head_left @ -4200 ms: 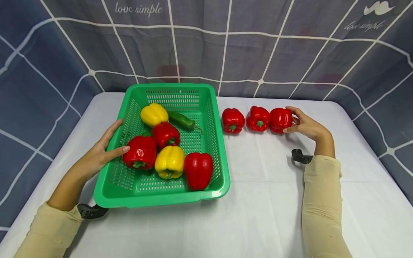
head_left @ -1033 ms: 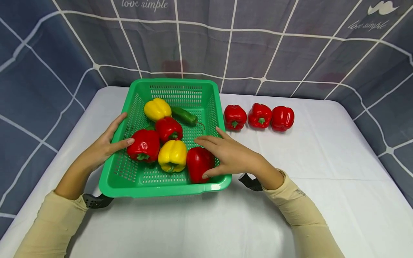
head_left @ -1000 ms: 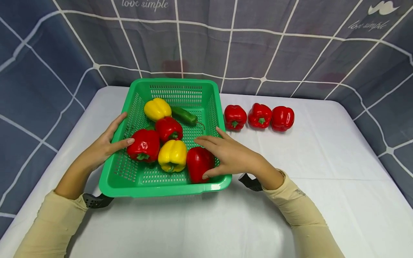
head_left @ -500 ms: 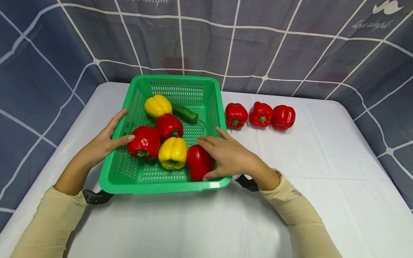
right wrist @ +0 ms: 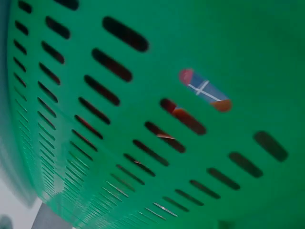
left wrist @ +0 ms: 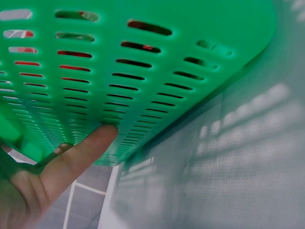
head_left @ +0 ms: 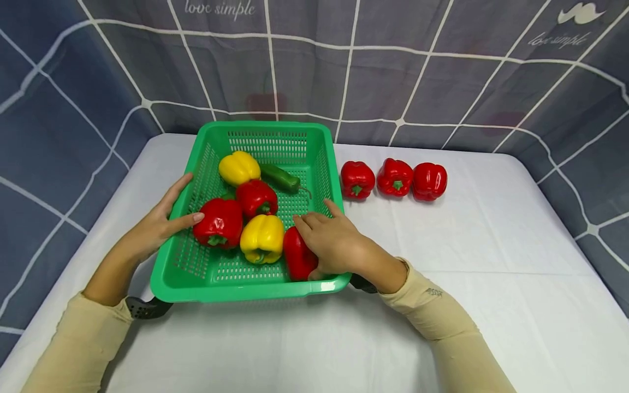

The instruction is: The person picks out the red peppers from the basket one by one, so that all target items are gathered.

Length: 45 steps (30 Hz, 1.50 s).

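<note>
In the head view a green slotted basket (head_left: 231,293) stands left of centre. My left hand (head_left: 152,228) holds its left rim, thumb over the inside near a large red bell pepper (head_left: 218,222). The left wrist view shows a finger (left wrist: 90,148) against the outer wall. My right hand (head_left: 336,243) reaches over the right front corner and grips a red bell pepper (head_left: 298,254), its thumb partly hidden. Beside that lies a yellow bell pepper (head_left: 262,238). Only the basket's slotted side (right wrist: 157,90) fills the right wrist view.
Farther back in the basket are another yellow bell pepper (head_left: 239,168), a smaller red one (head_left: 257,197) and a long green pepper (head_left: 280,178). Three red bell peppers (head_left: 395,177) stand in a row on the white table (head_left: 491,229). A grey checked curtain (head_left: 304,71) rises behind.
My right hand has left the rightmost pepper of the row and come into the basket. Over the last second its fingers have closed further round the red bell pepper. The left hand stays put.
</note>
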Motion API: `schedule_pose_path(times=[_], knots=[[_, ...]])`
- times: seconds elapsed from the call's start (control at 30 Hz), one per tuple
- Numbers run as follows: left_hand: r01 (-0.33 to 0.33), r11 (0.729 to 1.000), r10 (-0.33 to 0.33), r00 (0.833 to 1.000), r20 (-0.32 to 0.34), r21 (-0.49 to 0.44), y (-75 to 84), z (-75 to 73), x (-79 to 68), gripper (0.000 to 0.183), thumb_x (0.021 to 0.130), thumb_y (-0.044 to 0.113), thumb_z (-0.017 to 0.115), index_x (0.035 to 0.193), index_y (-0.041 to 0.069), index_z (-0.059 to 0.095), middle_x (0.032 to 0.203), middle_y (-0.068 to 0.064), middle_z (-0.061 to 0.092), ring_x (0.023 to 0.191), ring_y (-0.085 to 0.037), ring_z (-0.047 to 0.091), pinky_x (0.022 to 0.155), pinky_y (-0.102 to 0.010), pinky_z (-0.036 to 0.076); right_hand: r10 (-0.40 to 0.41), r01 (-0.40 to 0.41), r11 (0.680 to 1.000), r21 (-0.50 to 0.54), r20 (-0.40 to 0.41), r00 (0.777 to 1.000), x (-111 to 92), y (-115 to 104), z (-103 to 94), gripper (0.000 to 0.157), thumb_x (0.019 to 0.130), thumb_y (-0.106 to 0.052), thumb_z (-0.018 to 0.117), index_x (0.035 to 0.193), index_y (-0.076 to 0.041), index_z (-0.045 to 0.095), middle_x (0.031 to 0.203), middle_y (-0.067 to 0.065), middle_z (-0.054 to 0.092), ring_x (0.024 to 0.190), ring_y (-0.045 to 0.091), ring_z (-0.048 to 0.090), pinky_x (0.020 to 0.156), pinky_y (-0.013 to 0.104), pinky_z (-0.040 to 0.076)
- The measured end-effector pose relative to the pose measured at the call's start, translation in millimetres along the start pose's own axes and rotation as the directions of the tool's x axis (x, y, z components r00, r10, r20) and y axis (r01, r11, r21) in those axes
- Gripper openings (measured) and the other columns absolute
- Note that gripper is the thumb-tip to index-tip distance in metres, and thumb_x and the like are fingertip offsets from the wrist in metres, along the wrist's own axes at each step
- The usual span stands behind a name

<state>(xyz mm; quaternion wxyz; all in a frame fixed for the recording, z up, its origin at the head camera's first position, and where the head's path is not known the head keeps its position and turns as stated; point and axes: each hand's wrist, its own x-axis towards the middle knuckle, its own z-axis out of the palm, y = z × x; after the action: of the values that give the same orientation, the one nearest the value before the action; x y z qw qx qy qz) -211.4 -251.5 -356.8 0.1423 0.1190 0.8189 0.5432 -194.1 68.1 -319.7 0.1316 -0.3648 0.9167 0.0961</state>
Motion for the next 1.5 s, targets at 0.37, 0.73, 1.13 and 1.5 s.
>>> schedule_pose_path(times=[0.37,0.73,1.13,1.5], knots=[[-0.003,1.0,0.003,1.0,-0.001,-0.004,-2.0,0.2,-1.3,0.077,0.094,0.017,0.048,0.146,0.033,-0.006,0.153,-0.012,-0.007,0.122,-0.02,0.034,0.076,-0.013,0.048,0.011,-0.012,1.0,-0.013,-0.044,0.999,2,0,2.7,0.104,0.064,-0.062,0.07,0.143,-0.01,0.028,0.129,0.008,0.044,0.121,0.023,0.042,0.111,0.045,0.018],[-0.002,1.0,0.002,1.0,0.004,-0.001,-1.3,1.3,-0.4,0.077,0.094,0.018,0.048,0.146,0.031,-0.007,0.153,-0.012,-0.007,0.125,-0.026,0.03,0.077,-0.01,0.046,0.035,-0.028,0.997,0.074,-0.085,0.996,-2,3,1.7,0.106,0.063,-0.057,0.074,0.144,-0.009,0.025,0.126,0.008,0.048,0.118,0.022,0.046,0.113,0.048,0.011],[-0.018,1.0,0.018,1.0,0.006,-0.015,-0.9,0.2,0.8,0.077,0.094,0.016,0.048,0.146,0.031,-0.006,0.153,-0.008,-0.009,0.124,-0.018,0.029,0.079,-0.008,0.044,-0.041,0.046,0.992,0.116,-0.051,0.998,-1,11,-0.4,0.092,0.07,-0.044,0.075,0.142,-0.009,0.03,0.134,0.005,0.046,0.121,0.022,0.046,0.113,0.05,0.004],[-0.011,1.0,0.011,1.0,0.005,-0.029,-1.7,0.6,-0.3,0.077,0.094,0.016,0.048,0.146,0.032,-0.006,0.153,-0.006,-0.011,0.128,-0.026,0.023,0.08,-0.006,0.042,-0.04,0.043,0.995,0.092,-0.031,0.999,1,9,-0.8,0.099,0.066,-0.053,0.074,0.143,-0.01,0.029,0.134,0.005,0.046,0.122,0.023,0.042,0.112,0.048,0.009]])
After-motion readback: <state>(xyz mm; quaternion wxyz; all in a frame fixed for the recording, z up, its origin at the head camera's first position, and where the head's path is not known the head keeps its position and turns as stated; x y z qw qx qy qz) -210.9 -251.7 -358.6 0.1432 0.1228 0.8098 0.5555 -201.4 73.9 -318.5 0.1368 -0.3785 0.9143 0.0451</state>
